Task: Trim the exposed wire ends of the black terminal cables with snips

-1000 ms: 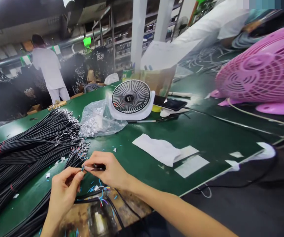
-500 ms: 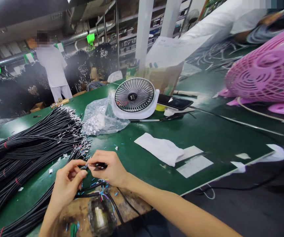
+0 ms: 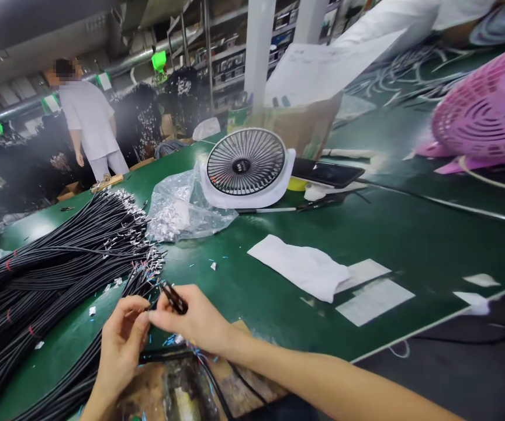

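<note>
Now, tool (image 3: 175, 299): swung tip-up, gripped in right hand (image 3: 197, 318); bare fingertips look to be doing the fine work.
Left hand (image 3: 123, 332): pinched narrow, apparently on a cable end (image 3: 152, 306), mostly hidden, between both hands.
Cable heap (image 3: 72, 257): crowds the left side.
Board (image 3: 141, 389): loose cables below the hands, could snag.
Beyond: bag (image 3: 177, 213), fan (image 3: 244, 166); cloth (image 3: 298, 264) off right.

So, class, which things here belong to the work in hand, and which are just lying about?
Likely in the work: dark tool in the right hand; black cables; wooden board.

Probably lying about: round fan; phone; pink slotted object.
</note>
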`<action>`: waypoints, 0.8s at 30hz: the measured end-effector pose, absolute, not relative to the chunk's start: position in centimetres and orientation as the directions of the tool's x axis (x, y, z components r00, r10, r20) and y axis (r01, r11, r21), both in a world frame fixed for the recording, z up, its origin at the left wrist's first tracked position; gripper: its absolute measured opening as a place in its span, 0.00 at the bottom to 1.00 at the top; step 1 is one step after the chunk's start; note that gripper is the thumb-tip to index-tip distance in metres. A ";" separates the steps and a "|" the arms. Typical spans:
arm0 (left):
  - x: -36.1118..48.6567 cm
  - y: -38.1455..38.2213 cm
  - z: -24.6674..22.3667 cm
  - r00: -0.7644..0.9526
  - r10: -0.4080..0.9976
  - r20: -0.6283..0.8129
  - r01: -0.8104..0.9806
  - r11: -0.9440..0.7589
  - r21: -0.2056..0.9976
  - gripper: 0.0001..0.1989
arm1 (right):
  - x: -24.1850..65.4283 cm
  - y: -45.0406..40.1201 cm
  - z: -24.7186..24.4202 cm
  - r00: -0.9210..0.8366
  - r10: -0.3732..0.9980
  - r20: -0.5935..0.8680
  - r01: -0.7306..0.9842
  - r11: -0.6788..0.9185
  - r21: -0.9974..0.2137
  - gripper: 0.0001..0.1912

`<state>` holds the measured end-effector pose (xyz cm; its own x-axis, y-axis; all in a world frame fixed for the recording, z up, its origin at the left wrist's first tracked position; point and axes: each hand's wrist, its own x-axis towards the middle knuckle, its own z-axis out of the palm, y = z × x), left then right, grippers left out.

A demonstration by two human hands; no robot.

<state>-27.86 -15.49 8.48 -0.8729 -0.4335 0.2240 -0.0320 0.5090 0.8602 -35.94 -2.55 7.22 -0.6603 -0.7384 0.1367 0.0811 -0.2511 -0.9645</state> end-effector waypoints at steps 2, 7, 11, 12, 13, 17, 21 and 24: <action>-27.9 -15.5 8.2 -0.875 -0.431 0.221 -0.027 0.499 0.866 0.16 | -35.2 -2.3 7.1 -0.565 -0.782 0.265 -0.102 -0.252 -0.962 0.11; -27.7 -15.4 8.4 -0.848 -0.444 0.290 0.017 0.523 0.852 0.12 | -34.7 -1.9 7.4 -0.562 -0.739 0.372 -0.324 -0.217 -0.921 0.10; -27.2 -15.1 8.4 -0.800 -0.459 0.386 0.070 0.568 0.820 0.08 | -35.6 -1.3 8.0 -0.727 -0.544 0.420 -0.437 -0.106 -0.893 0.10; -27.0 -15.1 8.4 -0.791 -0.460 0.403 0.078 0.578 0.812 0.07 | -35.8 -1.2 8.0 -0.712 -0.546 0.441 -0.479 -0.081 -0.874 0.12; -26.9 -15.1 8.4 -0.783 -0.461 0.418 0.083 0.588 0.804 0.07 | -35.9 -1.1 8.1 -0.688 -0.557 0.464 -0.522 -0.065 -0.851 0.13; -26.6 -15.1 8.4 -0.760 -0.465 0.454 0.084 0.622 0.778 0.06 | -36.0 -1.0 7.8 -0.598 -0.600 0.532 -0.613 -0.086 -0.786 0.12; -26.4 -15.0 8.6 -0.751 -0.462 0.471 0.078 0.647 0.759 0.06 | -35.9 -1.0 7.6 -0.567 -0.631 0.530 -0.594 -0.133 -0.794 0.13; -26.3 -14.8 8.8 -0.753 -0.452 0.479 0.074 0.664 0.744 0.06 | -36.0 -1.0 7.5 -0.569 -0.655 0.498 -0.576 -0.115 -0.810 0.14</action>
